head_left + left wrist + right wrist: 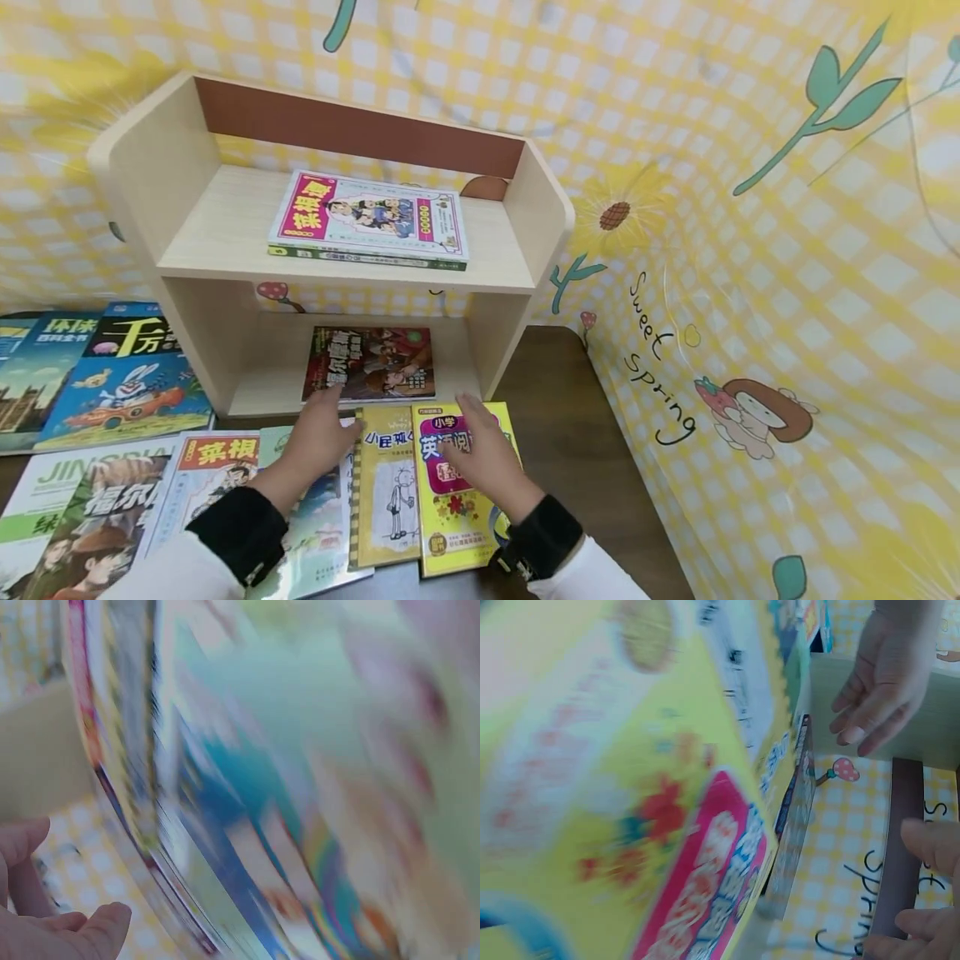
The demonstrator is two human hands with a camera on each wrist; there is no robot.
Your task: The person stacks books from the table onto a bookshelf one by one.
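In the head view my left hand [324, 417] hovers flat over a green book [318, 521]. Its fingertips reach the front edge of a dark book [371, 362] that lies on the lower level of a wooden shelf [187, 225]. My right hand [472, 433] lies open over a yellow book with a pink label [457, 508]; I cannot tell whether it touches the cover. Neither hand holds anything. The right wrist view shows the yellow book [630, 787] blurred, with the left hand [881, 682] beyond it. The left wrist view is motion-blurred, showing only my fingers [52, 930] and book edges.
A pink-and-white book [367, 218] lies on the shelf's upper level. A yellow diary book [386, 492] sits between the green and yellow ones. More books [112, 383] cover the table to the left. A yellow checked cloth [750, 333] walls in the back and right.
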